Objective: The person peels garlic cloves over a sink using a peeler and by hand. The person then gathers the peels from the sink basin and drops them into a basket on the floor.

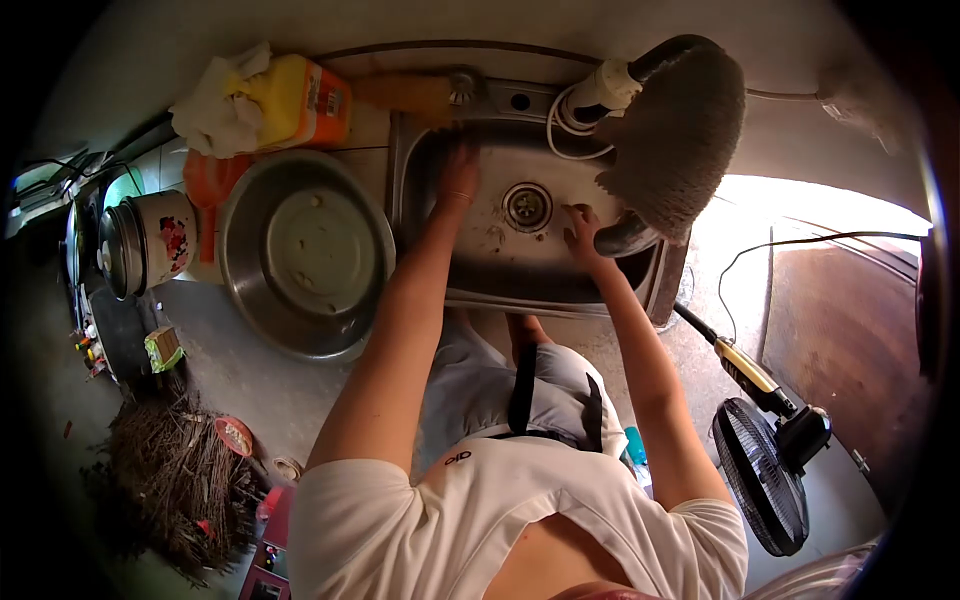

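Observation:
Both of my hands reach into a stainless steel sink [490,270] with small dark scraps around its drain [527,207]. My left hand [461,172] is at the sink's upper left side; its fingers are dark and smeared by motion. Just beyond it is a blurred orange-brown thing [405,95] whose kind I cannot make out. Right of the drain, my right hand [580,232] has its fingers apart and holds nothing. Close beside that hand is the end of a thick grey tube [627,236], under a large shaggy grey mop-like bundle [680,140].
A wide metal basin [240,250] stands left of the sink. Behind it are a yellow-orange jug [300,100], a red dipper [210,190] and a flowered pot [165,235]. Twigs [180,470] lie at lower left. A black fan [765,475] stands at right.

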